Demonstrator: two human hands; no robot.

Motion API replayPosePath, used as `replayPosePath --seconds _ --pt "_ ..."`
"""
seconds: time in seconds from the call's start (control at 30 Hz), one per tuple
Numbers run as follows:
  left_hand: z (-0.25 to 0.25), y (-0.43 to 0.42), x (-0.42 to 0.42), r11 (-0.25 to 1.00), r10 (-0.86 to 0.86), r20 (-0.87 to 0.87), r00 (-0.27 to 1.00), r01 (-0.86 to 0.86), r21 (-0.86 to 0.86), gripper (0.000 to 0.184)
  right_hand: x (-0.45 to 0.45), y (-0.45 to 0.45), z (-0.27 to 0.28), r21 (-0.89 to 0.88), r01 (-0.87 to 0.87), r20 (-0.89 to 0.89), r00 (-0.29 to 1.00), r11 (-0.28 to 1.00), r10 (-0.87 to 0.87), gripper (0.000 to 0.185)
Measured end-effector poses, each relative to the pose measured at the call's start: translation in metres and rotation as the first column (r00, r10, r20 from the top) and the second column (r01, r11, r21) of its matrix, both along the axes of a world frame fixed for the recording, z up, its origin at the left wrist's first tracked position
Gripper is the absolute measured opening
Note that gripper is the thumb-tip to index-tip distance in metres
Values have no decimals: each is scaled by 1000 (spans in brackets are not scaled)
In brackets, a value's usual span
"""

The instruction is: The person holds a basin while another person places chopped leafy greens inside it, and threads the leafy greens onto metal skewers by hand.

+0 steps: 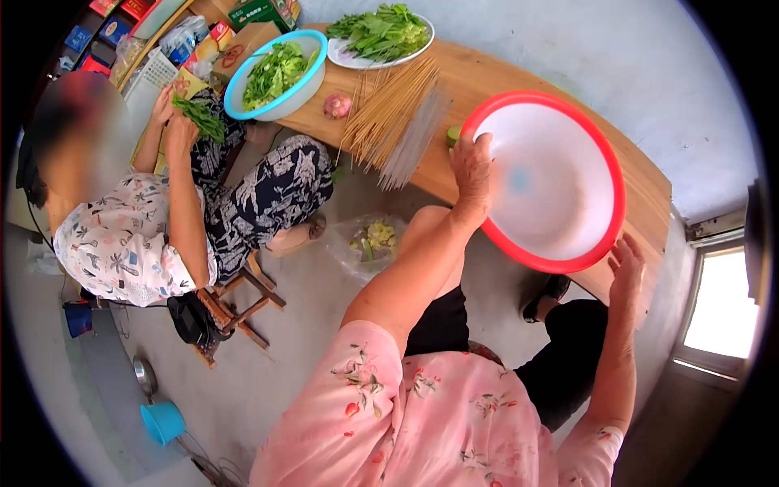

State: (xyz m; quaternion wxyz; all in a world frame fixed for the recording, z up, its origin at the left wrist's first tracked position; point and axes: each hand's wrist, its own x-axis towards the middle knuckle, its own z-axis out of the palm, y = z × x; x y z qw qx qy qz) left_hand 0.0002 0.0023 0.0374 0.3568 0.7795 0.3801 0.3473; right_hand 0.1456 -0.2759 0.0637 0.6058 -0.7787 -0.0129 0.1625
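Note:
A white basin with a red rim (560,183) is tilted toward me above the right part of the wooden table. My left hand (472,174) grips its left rim, with the thumb over the edge. At the lower right rim, my right hand (626,266) has its fingers stretched and apart, close to the edge; I cannot tell whether it touches. Inside the basin only a blurred bluish patch shows. A green piece (453,135) is partly hidden behind my left hand. Left of it lie bamboo skewers (385,101) and thin greyish sticks (415,140).
The wooden table (487,77) also holds a plate of leafy greens (385,34), a blue-rimmed basin of greens (280,75) and a pinkish bulb (337,105). At left a seated person (134,231) holds green leaves. A plastic bag of scraps (369,243) lies on the floor.

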Motion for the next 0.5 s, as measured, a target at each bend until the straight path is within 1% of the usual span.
replayPosePath --seconds 0.03,0.07,0.1,0.13,0.17,0.2,0.23,0.3,0.33,0.37,0.43,0.47,0.5 --pt "4 -1 -1 998 -54 32 998 54 17 37 -2 4 10 -43 -36 54 998 998 38 43" --pt "-9 -2 4 993 -16 66 998 9 114 35 3 3 9 -97 -62 121 990 993 74 37" --pt "-12 -4 8 993 -13 67 998 6 115 35 12 1 8 -152 -86 190 975 985 114 33" --pt "-15 -6 11 995 -28 94 995 18 103 36 17 1 9 -150 -92 192 974 984 120 33" --pt "-18 -7 11 995 -40 119 992 30 90 36 19 -1 11 -270 -63 262 955 961 136 32" --pt "-10 -9 10 997 -57 76 995 52 59 36 21 -1 11 -383 -25 327 931 923 161 32" --pt "-11 -8 10 997 -50 74 996 45 61 36 20 -1 7 -381 -33 325 931 924 167 32" --pt "-13 -11 16 998 -58 159 986 53 37 31 21 -3 -4 -239 8 266 962 971 57 31" --pt "-15 -13 17 998 -47 161 986 40 44 31 24 -5 -8 -155 -72 233 967 985 107 27" --pt "-17 -15 18 998 -45 158 986 39 40 31 27 -5 -11 -160 -74 228 967 984 110 27" --pt "-14 -18 17 996 -84 149 985 80 28 30 28 4 -15 -92 -54 366 927 994 84 26" --pt "-16 -18 19 997 -78 144 986 75 23 30 28 7 -14 -96 -59 361 928 994 90 26" --pt "-17 -20 21 991 -117 154 981 106 80 31 27 9 -12 -94 -58 350 933 994 88 26"
